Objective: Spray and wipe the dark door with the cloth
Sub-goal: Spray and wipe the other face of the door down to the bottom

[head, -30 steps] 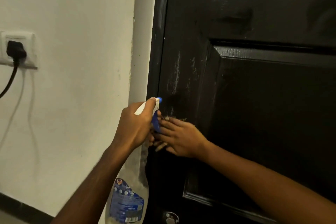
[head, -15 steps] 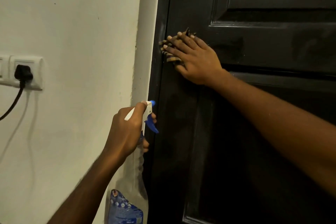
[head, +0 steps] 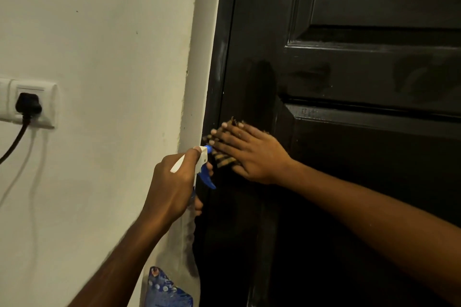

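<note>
The dark panelled door fills the right half of the view and looks glossy where it is wet. My right hand lies flat on the door's left edge, fingers straight, pressing a striped brown cloth against it. Only the cloth's edges show around the fingers. My left hand grips the neck of a clear spray bottle with a white head and blue trigger. The nozzle sits just left of the cloth, close to my right fingertips.
A cream wall takes up the left half, meeting a pale door frame strip. A white socket on the wall holds a black plug with its cable hanging down to the left.
My right hand with the cloth slid up the door's left edge, then back down beside the spray nozzle. The white streaks seen on the door a second ago are gone. My left hand barely moved.
</note>
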